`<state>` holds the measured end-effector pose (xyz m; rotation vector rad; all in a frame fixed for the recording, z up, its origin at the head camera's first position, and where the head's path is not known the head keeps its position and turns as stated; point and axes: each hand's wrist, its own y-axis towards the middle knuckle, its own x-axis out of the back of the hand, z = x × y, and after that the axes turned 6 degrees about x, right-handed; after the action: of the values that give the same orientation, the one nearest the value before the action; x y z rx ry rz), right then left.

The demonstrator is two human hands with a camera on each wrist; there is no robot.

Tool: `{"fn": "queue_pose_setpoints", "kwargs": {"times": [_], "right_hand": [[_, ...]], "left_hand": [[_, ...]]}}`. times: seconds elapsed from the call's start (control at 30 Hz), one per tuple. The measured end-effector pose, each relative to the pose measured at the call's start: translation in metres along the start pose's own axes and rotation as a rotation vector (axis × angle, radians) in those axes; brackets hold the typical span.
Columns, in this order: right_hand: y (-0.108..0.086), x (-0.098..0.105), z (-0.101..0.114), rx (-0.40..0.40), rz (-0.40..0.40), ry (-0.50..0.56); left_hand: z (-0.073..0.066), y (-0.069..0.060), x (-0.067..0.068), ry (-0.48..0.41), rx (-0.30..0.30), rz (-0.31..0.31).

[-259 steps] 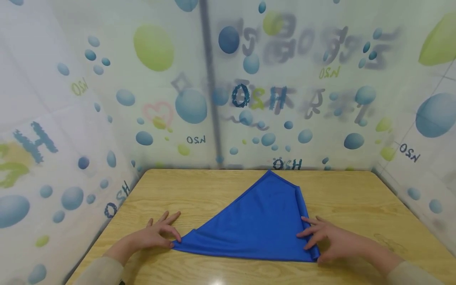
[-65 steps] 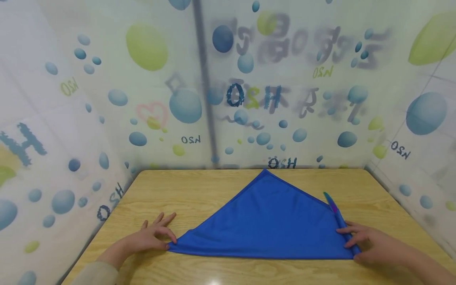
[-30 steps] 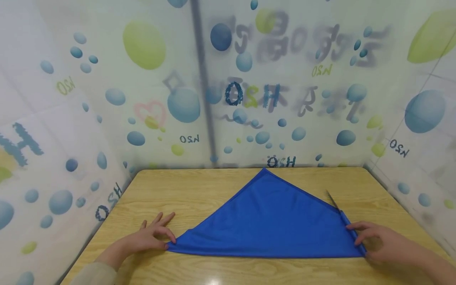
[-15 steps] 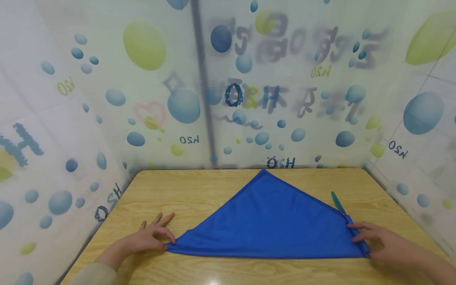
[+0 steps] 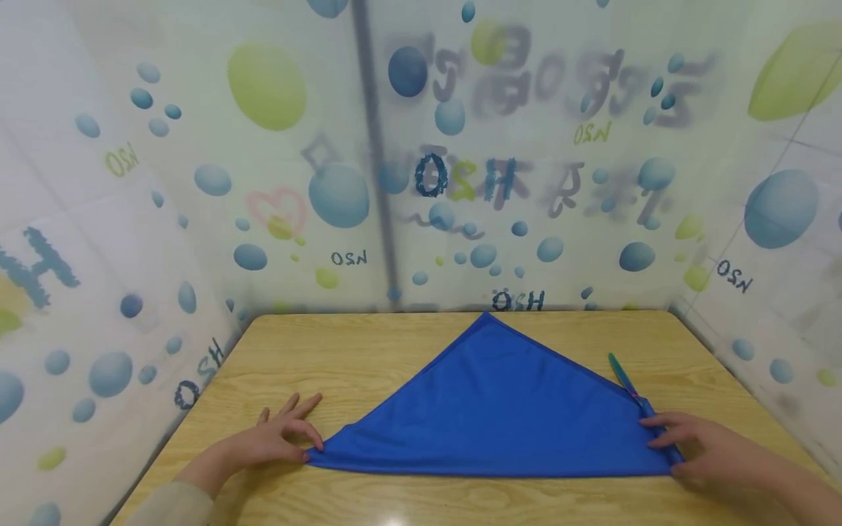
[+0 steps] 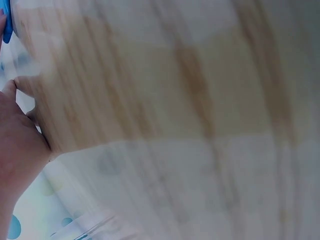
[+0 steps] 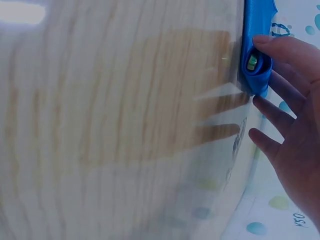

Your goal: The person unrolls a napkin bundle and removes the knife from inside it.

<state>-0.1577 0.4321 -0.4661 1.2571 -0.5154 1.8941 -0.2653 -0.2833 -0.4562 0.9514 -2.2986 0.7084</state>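
A blue cloth [image 5: 500,409] lies in a broad triangle on the wooden table, its point toward the back. At its left corner my left hand [image 5: 272,437] pinches the cloth between thumb and index finger, the other fingers spread. My right hand [image 5: 713,449] grips the narrow roll [image 7: 257,30] at the cloth's right end with thumb and fingers. Out of the roll's far end sticks a slim teal, shiny blade, like a table knife [image 5: 620,371]. A greenish shiny end [image 7: 252,62] shows inside the roll's near opening. The rest of what is rolled up stays hidden.
The light wooden table [image 5: 368,358] reaches back to a curtain [image 5: 579,219] printed with blue and green bubbles, which also hangs along both sides. Glare [image 5: 395,520] shows at the table's near edge.
Since the earliest frame, my right hand has moved right with the roll, and the cloth has unrolled wider. The knife tip has come into view. My left hand keeps its corner.
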Motion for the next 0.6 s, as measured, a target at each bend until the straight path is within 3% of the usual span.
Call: {"fn": "queue_pose_setpoints", "kwargs": {"times": [0.17, 0.43, 0.6], "right_hand": [[-0.003, -0.002, -0.003, 0.087, -0.051, 0.028], [-0.007, 0.004, -0.002, 0.001, -0.015, 0.004], [-0.011, 0.006, -0.003, 0.000, -0.041, -0.008]], "left_hand": [[0.001, 0.000, 0.000, 0.019, 0.004, -0.006], [0.001, 0.001, 0.000, 0.021, 0.008, -0.006], [0.002, 0.001, 0.000, 0.021, 0.006, -0.006]]}}
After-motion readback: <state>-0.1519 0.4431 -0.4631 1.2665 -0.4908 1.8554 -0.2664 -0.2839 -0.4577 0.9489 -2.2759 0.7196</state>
